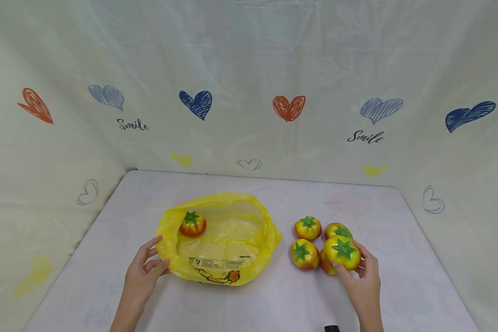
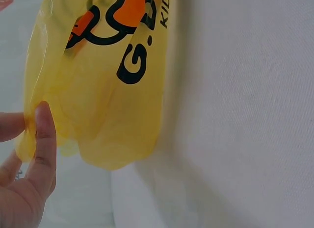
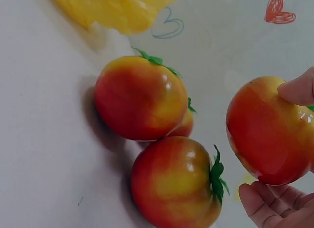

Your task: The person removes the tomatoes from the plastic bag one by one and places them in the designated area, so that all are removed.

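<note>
A yellow plastic bag (image 1: pixel 222 276) lies with its mouth spread wide on the table. My left hand (image 1: pixel 145 269) pinches the left edge of the bag between thumb and fingers; the left wrist view shows the thin film between the fingertips (image 2: pixel 45 115). Inside the bag, at the left, sits a red-and-yellow toy tomato (image 1: pixel 192 224) with green leaves. On the right, my right hand (image 1: pixel 363 272) grips another tomato (image 3: pixel 270 135), held above the group. Several tomatoes stay on the table beneath and beside it, among them a front-left tomato (image 1: pixel 305 254) and a back-left tomato (image 1: pixel 308 228).
The white table (image 1: pixel 249 309) ends at a pale curtain (image 1: pixel 240 138) printed with hearts and the word Smile. A small black object (image 1: pixel 332 328) pokes in at the bottom edge. Bare tabletop separates the bag from the tomatoes.
</note>
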A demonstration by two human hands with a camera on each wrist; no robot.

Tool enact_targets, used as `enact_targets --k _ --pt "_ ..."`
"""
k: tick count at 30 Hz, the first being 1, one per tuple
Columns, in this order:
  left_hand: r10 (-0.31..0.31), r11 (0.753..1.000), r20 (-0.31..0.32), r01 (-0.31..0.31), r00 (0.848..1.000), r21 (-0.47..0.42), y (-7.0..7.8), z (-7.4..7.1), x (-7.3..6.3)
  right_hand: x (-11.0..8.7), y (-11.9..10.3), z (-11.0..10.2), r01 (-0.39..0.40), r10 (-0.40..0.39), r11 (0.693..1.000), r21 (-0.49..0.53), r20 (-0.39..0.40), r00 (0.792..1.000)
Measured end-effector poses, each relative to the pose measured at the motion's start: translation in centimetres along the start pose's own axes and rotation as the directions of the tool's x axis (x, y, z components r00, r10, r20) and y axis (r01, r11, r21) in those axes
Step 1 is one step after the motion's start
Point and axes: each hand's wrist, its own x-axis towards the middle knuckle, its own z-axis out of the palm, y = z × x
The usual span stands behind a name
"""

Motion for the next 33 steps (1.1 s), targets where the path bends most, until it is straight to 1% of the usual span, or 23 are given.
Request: enact_targets --k 3,4,5,7,10,11,12,14,16,18,19,22,25,27,29,30,31,33 --pt "0.016 1.000 -0.007 -0.016 1.000 -0.001 -0.3 0.0 0.1 0.5 1.0 -0.1 -0.041 0.041 0.999 -0.018 -0.014 0.999" --pt "0.041 0.999 -0.017 -0.042 0.999 -0.014 -0.8 0.0 0.3 0.7 1.1 -0.2 -0.054 0.053 0.998 -0.020 -0.017 0.998" --pt "0.051 0.999 -0.021 -0.052 0.998 -0.015 -1.2 0.0 0.6 0.8 1.2 -0.4 -0.069 0.069 0.997 -0.023 -0.018 0.997" --pt "0.084 0.996 -0.028 -0.085 0.996 -0.025 -2.3 -0.1 1.2 0.9 1.4 -0.6 -0.097 0.096 0.995 -0.025 -0.017 0.995" --pt "0.120 0.992 -0.055 -0.122 0.991 -0.031 -4.8 -0.1 2.8 1.0 1.5 -1.0 -0.135 0.134 0.990 -0.032 -0.015 0.991" --pt "0.110 0.994 -0.053 -0.111 0.993 -0.021 -5.5 -0.1 3.3 1.0 1.6 -1.1 -0.144 0.144 0.989 -0.036 -0.015 0.990" --pt "0.124 0.992 -0.052 -0.126 0.991 -0.029 -6.2 -0.1 3.7 1.0 1.6 -1.2 -0.155 0.155 0.987 -0.036 -0.015 0.988" --pt "0.135 0.990 -0.063 -0.137 0.989 -0.023 -7.7 -0.1 4.7 1.1 1.8 -1.3 -0.174 0.174 0.984 -0.041 -0.011 0.985" --pt "0.147 0.989 -0.049 -0.148 0.988 -0.027 -8.7 -0.2 5.3 1.1 1.9 -1.5 -0.190 0.190 0.981 -0.045 -0.015 0.982" --pt "0.156 0.987 -0.057 -0.158 0.986 -0.029 -9.4 -0.2 5.8 1.2 2.1 -1.7 -0.204 0.203 0.978 -0.047 -0.019 0.979" --pt "0.151 0.988 -0.066 -0.153 0.986 -0.022 -9.7 -0.1 6.1 1.2 2.2 -1.8 -0.209 0.208 0.977 -0.045 -0.022 0.978" --pt "0.139 0.990 -0.090 -0.141 0.986 -0.017 -10.1 0.1 6.3 1.3 2.4 -2.1 -0.231 0.229 0.972 -0.040 -0.034 0.973" --pt "0.143 0.989 -0.087 -0.144 0.986 -0.016 -9.7 0.1 6.0 1.4 2.7 -2.4 -0.249 0.247 0.968 -0.036 -0.046 0.968" --pt "0.144 0.989 -0.075 -0.145 0.987 -0.020 -8.7 0.0 5.4 1.4 2.8 -2.6 -0.265 0.263 0.963 -0.047 -0.049 0.964" --pt "0.135 0.990 -0.061 -0.137 0.989 -0.019 -7.2 0.0 4.4 1.4 2.7 -2.7 -0.265 0.262 0.963 -0.047 -0.049 0.964" --pt "0.128 0.991 -0.052 -0.129 0.990 -0.018 -6.3 -0.1 3.8 1.4 2.8 -2.8 -0.267 0.265 0.962 -0.054 -0.050 0.963" --pt "0.121 0.992 -0.056 -0.122 0.991 -0.024 -5.3 0.0 3.2 1.4 2.8 -2.8 -0.272 0.270 0.961 -0.057 -0.047 0.962" --pt "0.094 0.995 -0.038 -0.095 0.995 -0.023 -3.3 0.0 2.1 1.4 2.8 -2.9 -0.277 0.274 0.959 -0.064 -0.043 0.961"
